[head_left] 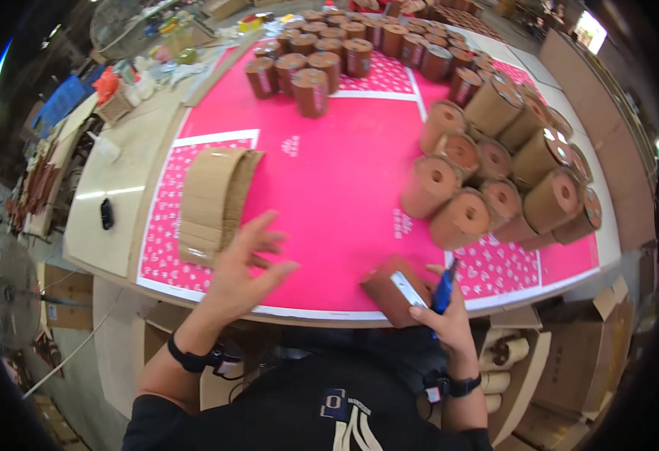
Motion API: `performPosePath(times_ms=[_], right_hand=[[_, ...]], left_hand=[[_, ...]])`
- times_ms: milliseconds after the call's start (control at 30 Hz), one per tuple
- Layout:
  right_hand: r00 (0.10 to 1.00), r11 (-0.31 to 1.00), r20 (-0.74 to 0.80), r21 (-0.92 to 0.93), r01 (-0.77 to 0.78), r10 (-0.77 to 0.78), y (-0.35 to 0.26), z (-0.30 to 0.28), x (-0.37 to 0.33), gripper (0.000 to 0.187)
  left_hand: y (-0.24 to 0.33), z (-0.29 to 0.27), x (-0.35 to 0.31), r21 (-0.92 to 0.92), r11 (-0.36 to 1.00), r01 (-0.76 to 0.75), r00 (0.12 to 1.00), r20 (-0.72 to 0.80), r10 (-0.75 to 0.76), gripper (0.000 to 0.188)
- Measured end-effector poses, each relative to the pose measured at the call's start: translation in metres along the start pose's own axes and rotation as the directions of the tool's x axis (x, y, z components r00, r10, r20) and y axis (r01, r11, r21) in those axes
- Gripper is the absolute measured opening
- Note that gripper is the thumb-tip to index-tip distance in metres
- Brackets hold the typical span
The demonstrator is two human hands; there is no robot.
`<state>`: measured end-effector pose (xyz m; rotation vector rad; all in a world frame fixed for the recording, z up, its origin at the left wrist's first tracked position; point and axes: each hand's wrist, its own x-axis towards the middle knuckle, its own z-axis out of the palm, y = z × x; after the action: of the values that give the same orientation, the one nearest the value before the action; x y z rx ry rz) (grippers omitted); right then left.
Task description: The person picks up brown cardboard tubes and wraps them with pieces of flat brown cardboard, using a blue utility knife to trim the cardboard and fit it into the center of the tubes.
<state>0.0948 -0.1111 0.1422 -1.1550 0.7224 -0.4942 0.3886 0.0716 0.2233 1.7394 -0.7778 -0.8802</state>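
Note:
My left hand (248, 263) is open and empty, its fingers spread over the pink table sheet beside a stack of curved corrugated cardboard pieces (211, 197). At the front edge, my right hand (450, 319) is closed around a blue tool (444, 292) with a dark tip; its exact kind is hard to make out. Against that hand's thumb lies a reddish-brown cylinder (386, 284), tilted on its side. A pale strip (407, 289) shows on or against the cylinder near the thumb.
Several brown cylinders, some cardboard-wrapped (495, 105), are piled at the right. More brown cylinders (311, 94) stand upright at the far side. On the left side table are a white bottle (105, 148) and a small black object (106, 213). Cardboard boxes (577, 353) sit below right.

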Motion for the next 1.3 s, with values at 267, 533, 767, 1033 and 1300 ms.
performPosePath(times_ms=[267,533,767,1033,1300], right_hand=[[0.997,0.998,0.036,-0.014,0.066,-0.066,0.0,-0.011,-0.012,0.066],[0.975,0.941,0.186,0.335,0.052,-0.12,0.014,-0.035,-0.019,0.066],[0.997,0.993,0.018,-0.095,0.075,-0.073,0.003,-0.027,-0.023,0.051],[0.994,0.914,-0.041,-0.399,0.077,-0.102,-0.039,0.0,-0.054,0.054],[0.986,0.783,-0.088,-0.619,0.059,-0.144,-0.044,-0.002,-0.073,0.042]], left_hand=[[-0.023,0.107,0.045,0.184,0.953,-0.241,0.85,0.514,0.116,0.105],[-0.009,0.127,0.02,0.07,0.908,-0.412,0.794,0.517,0.321,0.11],[0.015,0.136,0.023,0.249,0.606,-0.756,0.655,0.319,0.685,0.109],[-0.01,0.139,0.016,0.47,0.642,-0.605,0.78,0.191,0.595,0.101],[-0.031,0.13,0.016,0.279,0.787,-0.551,0.825,0.324,0.463,0.11]])
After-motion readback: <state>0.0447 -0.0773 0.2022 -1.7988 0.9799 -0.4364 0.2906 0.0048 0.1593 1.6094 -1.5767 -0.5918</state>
